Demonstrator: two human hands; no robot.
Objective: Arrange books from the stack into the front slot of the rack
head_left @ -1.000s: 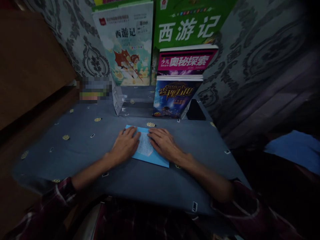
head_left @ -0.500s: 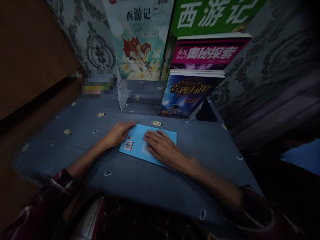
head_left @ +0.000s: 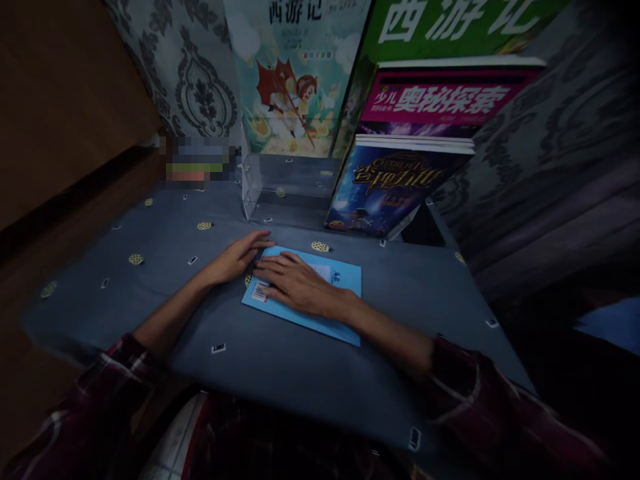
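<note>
A thin light-blue book (head_left: 345,320) lies flat on the cloth-covered table, with a barcode near its left end. My right hand (head_left: 295,283) rests palm down across the book, fingers stretched toward its left edge and partly covering the barcode. My left hand (head_left: 235,257) is at the book's upper left corner, with its fingers extended and its fingertips near or on that corner. Neither hand is closed round anything. Part of the book's cover is hidden under my right hand and forearm.
Beyond the book, a clear acrylic stand (head_left: 253,190) holds several upright books, among them a dark blue one (head_left: 400,187), a magenta one (head_left: 435,103) and a pale green one (head_left: 295,87). A blurred stack (head_left: 197,160) sits at the back left. A wooden panel (head_left: 65,100) borders the left side.
My right hand has slid left across the book, from its middle toward the barcode. My left fingers have lifted or shifted slightly at the corner. The view has shifted a little.
</note>
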